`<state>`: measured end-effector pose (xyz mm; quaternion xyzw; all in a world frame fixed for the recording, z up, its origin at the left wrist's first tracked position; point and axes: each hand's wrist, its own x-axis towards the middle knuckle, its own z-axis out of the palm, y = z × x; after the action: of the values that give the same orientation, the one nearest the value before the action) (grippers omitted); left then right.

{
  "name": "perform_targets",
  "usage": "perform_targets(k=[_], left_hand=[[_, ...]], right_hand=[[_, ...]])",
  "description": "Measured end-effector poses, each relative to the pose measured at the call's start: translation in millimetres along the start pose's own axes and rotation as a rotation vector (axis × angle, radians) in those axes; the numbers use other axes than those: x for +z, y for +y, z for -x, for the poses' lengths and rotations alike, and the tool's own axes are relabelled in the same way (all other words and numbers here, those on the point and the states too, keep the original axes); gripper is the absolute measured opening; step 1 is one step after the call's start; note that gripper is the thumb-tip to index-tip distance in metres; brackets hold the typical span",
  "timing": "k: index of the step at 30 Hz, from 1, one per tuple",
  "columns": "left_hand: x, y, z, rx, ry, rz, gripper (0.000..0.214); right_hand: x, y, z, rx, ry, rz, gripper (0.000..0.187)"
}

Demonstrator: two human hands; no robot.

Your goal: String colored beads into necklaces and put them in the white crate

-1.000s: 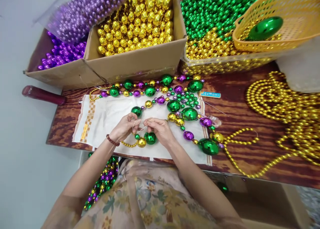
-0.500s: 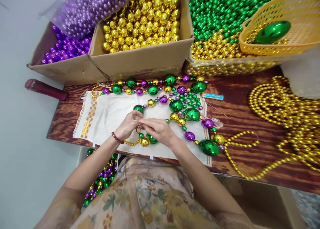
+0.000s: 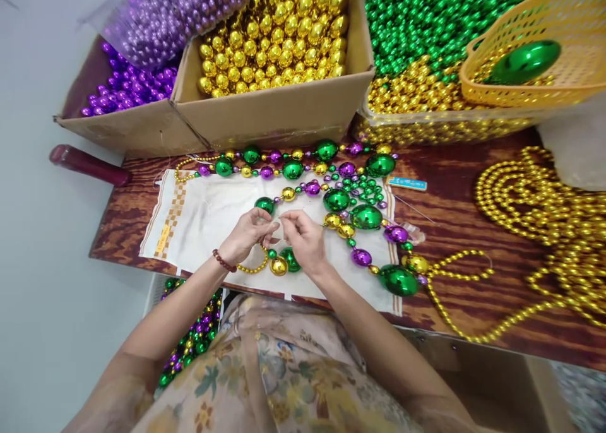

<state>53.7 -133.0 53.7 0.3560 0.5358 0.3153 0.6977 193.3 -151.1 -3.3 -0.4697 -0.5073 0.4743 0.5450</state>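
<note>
My left hand [image 3: 246,236] and my right hand [image 3: 305,237] meet fingertip to fingertip over a white cloth [image 3: 199,221], pinching a thin thread between them. Just below the fingers lie a gold bead [image 3: 278,266], a green bead [image 3: 290,260] and a run of small gold beads [image 3: 250,269] on the same strand. A long strand of green, purple and gold beads [image 3: 331,193] curls across the cloth to the right, ending near a big green bead [image 3: 398,280]. A dark bead bracelet sits on my left wrist.
At the back stand a cardboard box of gold beads [image 3: 274,114], a box of purple beads [image 3: 118,127], a clear tub of green and gold beads [image 3: 426,127] and an orange basket [image 3: 568,23]. Gold bead chains [image 3: 544,212] pile at the right. Finished strands [image 3: 194,338] hang below the table's front edge.
Both hands have risen slightly on the cloth and drawn close; the right fingertips now pinch the thread upright beside the left thumb. The view has shifted a little.
</note>
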Motion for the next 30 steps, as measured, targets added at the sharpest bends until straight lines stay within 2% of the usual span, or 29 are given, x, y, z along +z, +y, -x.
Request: perform_targets(k=[2, 3, 6, 10, 14, 17, 19, 24, 27, 30], left_hand=[[-1.8, 0.4, 0.0, -0.023, 0.016, 0.034, 0.050], [-2.8, 0.6, 0.2, -0.036, 0.022, 0.055, 0.050], [-5.7, 0.7, 2.9, -0.056, -0.007, 0.121, 0.044], [-9.3, -0.7, 9.0, -0.050, -0.114, 0.122, 0.032], [-14.0, -1.1, 8.5, -0.024, -0.090, 0.038, 0.026], [-17.3, 1.9, 3.1, -0.020, -0.072, -0.027, 0.025], [-17.6, 5.0, -0.7, -0.042, -0.114, -0.090, 0.025], [-12.0, 11.0, -5.0, -0.068, -0.254, -0.219, 0.021], [-11.8, 10.4, -4.0, -0.031, -0.236, -0.164, 0.026], [-16.3, 7.2, -2.5, -0.024, -0.198, -0.069, 0.031]], right_hand=[[2.8, -1.7, -0.5, 0.294, 0.080, -0.296, 0.016], [3.8, -2.7, -1.0, 0.380, 0.108, -0.390, 0.019], [4.4, -4.9, -2.6, 0.451, 0.159, -0.469, 0.022], [0.7, -5.4, -5.1, 0.531, 0.172, -0.558, 0.029], [-6.5, -8.9, -0.8, 0.578, 0.159, -0.627, 0.041], [-11.3, -16.8, 6.4, 0.570, 0.189, -0.672, 0.045], [-11.4, -22.5, 7.4, 0.529, 0.187, -0.645, 0.042], [-6.7, -24.0, -17.5, 0.384, 0.025, -0.483, 0.034], [-15.1, -19.7, -32.5, 0.262, 0.028, -0.249, 0.034], [-29.8, -19.9, -27.6, 0.163, 0.055, 0.068, 0.026]])
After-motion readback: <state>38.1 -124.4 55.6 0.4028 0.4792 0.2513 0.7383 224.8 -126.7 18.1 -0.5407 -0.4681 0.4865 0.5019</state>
